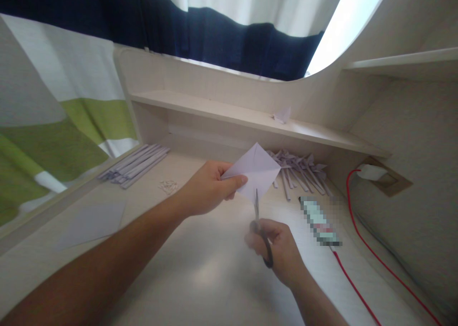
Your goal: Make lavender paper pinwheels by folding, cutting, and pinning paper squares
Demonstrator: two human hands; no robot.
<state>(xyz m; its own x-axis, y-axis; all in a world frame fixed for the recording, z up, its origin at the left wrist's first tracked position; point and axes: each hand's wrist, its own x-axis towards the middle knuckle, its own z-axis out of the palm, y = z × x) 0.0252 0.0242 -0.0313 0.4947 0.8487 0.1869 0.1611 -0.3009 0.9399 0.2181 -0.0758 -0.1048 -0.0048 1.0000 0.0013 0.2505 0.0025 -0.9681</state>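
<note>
My left hand [211,185] pinches a creased square of white paper [255,166] by its left corner, thumb on top, holding it above the desk with one corner pointing away. In my right hand [277,249] is a pair of scissors [256,211] with dark handles, my fingers through the loops. The blades point away from me and overlap the near edge of the paper. Whether they are cutting into it at this instant I cannot tell.
Rolled paper sticks [136,164] lie at the left, beside a small pile of rubber bands [168,187] and flat paper [93,221]. Paper pinwheel-like pieces on sticks [300,171] lie at the back right. A phone [320,221] with a red cable [354,283] rests at the right. A folded paper piece [282,115] sits on the shelf [214,109].
</note>
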